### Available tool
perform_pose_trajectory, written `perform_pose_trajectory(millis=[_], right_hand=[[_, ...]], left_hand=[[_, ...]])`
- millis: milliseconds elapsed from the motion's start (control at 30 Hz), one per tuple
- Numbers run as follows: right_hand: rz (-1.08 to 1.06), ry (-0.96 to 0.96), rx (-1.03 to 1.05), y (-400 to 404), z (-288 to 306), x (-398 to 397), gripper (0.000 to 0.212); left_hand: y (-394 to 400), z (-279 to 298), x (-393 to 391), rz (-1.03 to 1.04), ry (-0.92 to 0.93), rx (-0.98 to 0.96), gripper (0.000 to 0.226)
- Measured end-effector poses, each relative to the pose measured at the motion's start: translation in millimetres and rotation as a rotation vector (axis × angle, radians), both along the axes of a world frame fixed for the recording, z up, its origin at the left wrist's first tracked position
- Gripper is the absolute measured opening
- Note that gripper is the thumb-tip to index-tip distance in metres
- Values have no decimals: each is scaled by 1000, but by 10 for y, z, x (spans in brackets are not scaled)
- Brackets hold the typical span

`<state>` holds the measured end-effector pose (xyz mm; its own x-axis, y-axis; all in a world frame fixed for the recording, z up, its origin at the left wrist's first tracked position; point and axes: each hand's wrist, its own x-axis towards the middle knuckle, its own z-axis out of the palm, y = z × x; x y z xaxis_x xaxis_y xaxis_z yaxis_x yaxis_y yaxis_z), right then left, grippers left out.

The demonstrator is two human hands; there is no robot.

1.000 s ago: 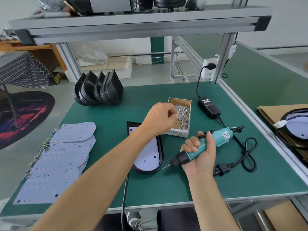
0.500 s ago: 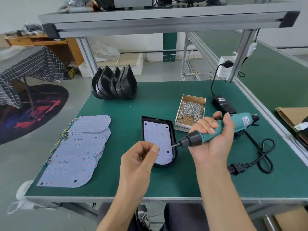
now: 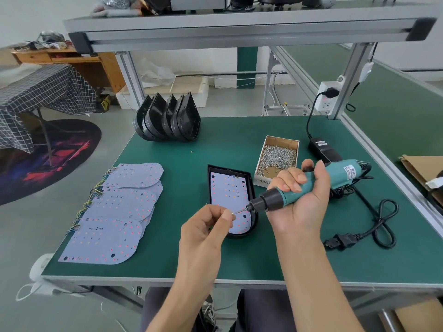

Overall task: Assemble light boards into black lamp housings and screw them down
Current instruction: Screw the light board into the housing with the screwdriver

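Note:
A black lamp housing point(image 3: 250, 184) lies on the green bench with a pale light board point(image 3: 226, 190) seated inside it. Above its near end, my left hand point(image 3: 207, 227) pinches a small screw point(image 3: 233, 213) between thumb and forefinger. My right hand point(image 3: 299, 200) grips a teal electric screwdriver point(image 3: 309, 186), held nearly level with its bit pointing left and touching the screw. A cardboard box of screws point(image 3: 278, 156) sits just behind the housing. Loose light boards point(image 3: 115, 214) are fanned out at the left. Several empty black housings point(image 3: 167, 119) stand stacked at the back.
A black power adapter point(image 3: 322, 149) and its coiled cable with plug point(image 3: 359, 233) lie right of the screwdriver. An aluminium frame post point(image 3: 348, 77) carries a socket strip at the back right. Brown cardboard point(image 3: 422, 171) lies on the neighbouring bench.
My left hand went from the screw box back towards me with a screw. The screwdriver swung up and left until its bit met the screw.

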<state>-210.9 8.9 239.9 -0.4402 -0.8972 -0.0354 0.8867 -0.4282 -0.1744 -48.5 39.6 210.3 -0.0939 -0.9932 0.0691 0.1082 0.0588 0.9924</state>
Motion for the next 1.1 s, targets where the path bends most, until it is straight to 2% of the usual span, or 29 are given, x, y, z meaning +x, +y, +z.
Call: perform_pose_trajectory(millis=[267, 367, 433, 533, 600, 667, 867, 1033, 1100], right_hand=[[-15, 21, 10, 10, -16, 2, 15], [-33, 56, 18, 9, -19, 7, 15], [-41, 71, 24, 9, -25, 11, 14], [-39, 59, 27, 8, -41, 16, 15], [-38, 53, 39, 4, -52, 16, 16], [-35, 45, 43, -6, -63, 18, 18], [-16, 9, 54, -47, -64, 52, 18], [-11, 12, 67, -71, -58, 71, 18], [-13, 14, 77, -82, -60, 74, 20]], left_hand=[[5, -12, -29, 29, -67, -24, 23], [35, -43, -53, 97, -166, -89, 23], [52, -67, -77, 183, -283, -168, 14], [60, -83, -88, 288, -496, -406, 13], [40, -108, -77, 320, -551, -510, 12], [23, -127, -66, 320, -537, -514, 12], [22, -155, -71, 299, -348, -321, 11], [-35, -164, -21, 316, -449, -549, 8], [-70, -185, -11, 317, -467, -579, 10]])
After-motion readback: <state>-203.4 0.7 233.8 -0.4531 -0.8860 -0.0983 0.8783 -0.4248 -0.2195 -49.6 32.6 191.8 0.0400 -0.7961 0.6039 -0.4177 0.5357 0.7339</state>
